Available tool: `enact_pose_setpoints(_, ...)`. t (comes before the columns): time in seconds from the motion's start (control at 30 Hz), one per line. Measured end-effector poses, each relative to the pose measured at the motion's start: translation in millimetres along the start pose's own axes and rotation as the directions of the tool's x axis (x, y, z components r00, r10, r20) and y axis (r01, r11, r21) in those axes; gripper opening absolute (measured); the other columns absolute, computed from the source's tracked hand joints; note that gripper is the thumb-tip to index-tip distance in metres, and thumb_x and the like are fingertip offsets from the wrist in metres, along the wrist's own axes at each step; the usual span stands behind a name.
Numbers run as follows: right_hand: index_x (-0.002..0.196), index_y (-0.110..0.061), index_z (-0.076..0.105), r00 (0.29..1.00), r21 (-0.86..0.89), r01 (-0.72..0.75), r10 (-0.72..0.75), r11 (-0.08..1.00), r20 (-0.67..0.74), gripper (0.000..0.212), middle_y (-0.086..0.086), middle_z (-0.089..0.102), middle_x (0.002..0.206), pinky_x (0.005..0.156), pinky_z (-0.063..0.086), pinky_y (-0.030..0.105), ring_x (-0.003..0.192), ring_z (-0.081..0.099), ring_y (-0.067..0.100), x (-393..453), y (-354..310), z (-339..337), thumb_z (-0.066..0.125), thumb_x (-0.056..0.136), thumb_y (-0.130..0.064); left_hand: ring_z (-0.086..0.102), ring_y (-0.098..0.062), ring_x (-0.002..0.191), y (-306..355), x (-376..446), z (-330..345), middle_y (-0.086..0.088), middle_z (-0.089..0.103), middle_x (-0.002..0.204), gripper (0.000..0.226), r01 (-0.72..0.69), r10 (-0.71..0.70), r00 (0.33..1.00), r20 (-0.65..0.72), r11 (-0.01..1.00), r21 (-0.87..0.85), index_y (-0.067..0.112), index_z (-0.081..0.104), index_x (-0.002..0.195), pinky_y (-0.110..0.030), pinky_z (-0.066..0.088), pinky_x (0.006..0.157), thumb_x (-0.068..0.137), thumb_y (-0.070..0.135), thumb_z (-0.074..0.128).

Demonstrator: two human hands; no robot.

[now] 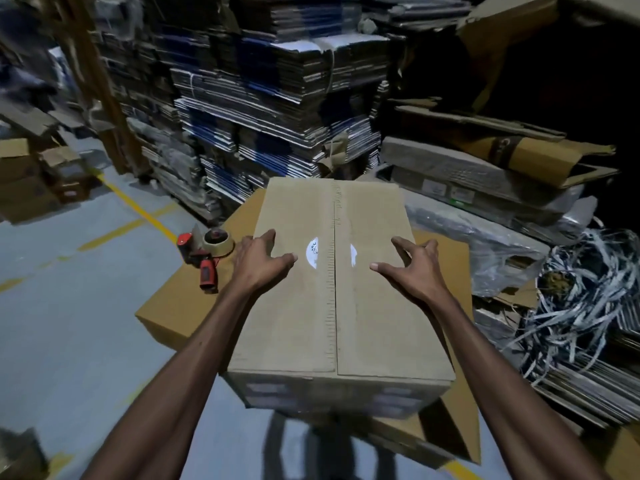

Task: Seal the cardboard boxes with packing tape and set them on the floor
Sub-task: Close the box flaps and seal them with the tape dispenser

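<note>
- I see the cardboard box [332,289] lying closed on a larger flat box [173,306] that serves as my work surface, its two top flaps meeting in a centre seam [335,271] that runs straight away from me.
- My left hand [263,259] rests on the left flap, fingers spread and bent over the left top edge, thumb lying across the flap towards the seam; it holds nothing else.
- My right hand [412,263] hovers or lightly touches the right flap, fingers splayed and arched like claws, thumb pointing inward; whether the fingertips press down I cannot tell.
- I see no clear tape along the seam, so I judge sealing not yet done.
- The tape dispenser [204,258], red-handled with its roll, lies on the flat box just left of my left hand, well apart from the right one.
- So the left hand is nearer; the tape must then run along the seam's long axis, away from me or back.
- The grey floor [69,323] lies open to my left.
</note>
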State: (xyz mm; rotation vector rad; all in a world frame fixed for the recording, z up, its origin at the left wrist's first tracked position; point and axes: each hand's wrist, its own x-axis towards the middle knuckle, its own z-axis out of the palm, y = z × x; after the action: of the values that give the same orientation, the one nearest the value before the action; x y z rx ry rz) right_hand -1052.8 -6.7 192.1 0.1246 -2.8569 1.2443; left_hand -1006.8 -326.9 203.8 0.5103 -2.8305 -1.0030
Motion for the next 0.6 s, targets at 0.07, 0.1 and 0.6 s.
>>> enact_pose_setpoints(0.07,0.153,-0.023,0.051,1.000,-0.022,-0.029,0.029,0.999,-0.002,0.095,0.007,0.031,0.131,0.116,0.035,0.043,0.140,0.034,0.037,19.4,2.0,4.6,0.086,0.073,-0.061,0.054,-0.039,0.123,-2.0,28.2,8.7,-0.016,0.062,0.124,0.083,-0.004,0.003,0.999,0.032,1.000,0.028,0.021,0.064,0.118,-0.048,0.049,0.099,0.058,0.078,0.057)
enact_pose_setpoints(0.1,0.153,-0.023,0.051,0.999,-0.030,-0.034,0.034,0.999,-0.007,0.095,0.009,0.032,0.132,0.116,0.035,0.043,0.139,0.034,0.037,28.6,1.2,6.8,0.086,0.073,-0.062,0.052,-0.039,0.124,-1.6,40.2,11.0,-0.016,0.062,0.125,0.083,-0.013,0.012,0.999,0.043,0.999,0.036,0.022,0.064,0.119,-0.048,0.048,0.099,0.059,0.079,0.057)
enact_pose_setpoints(0.6,0.148,-0.023,0.057,0.933,-0.060,-0.274,0.250,0.960,-0.258,0.087,0.018,0.034,0.143,0.115,0.036,0.045,0.143,0.028,0.037,123.9,-58.0,74.5,0.085,0.075,-0.061,0.035,-0.041,0.137,-18.7,232.9,2.4,-0.024,0.045,0.139,0.095,-0.249,0.227,0.949,0.218,0.965,0.077,0.024,0.040,0.158,-0.049,0.036,0.107,0.078,0.070,0.059)
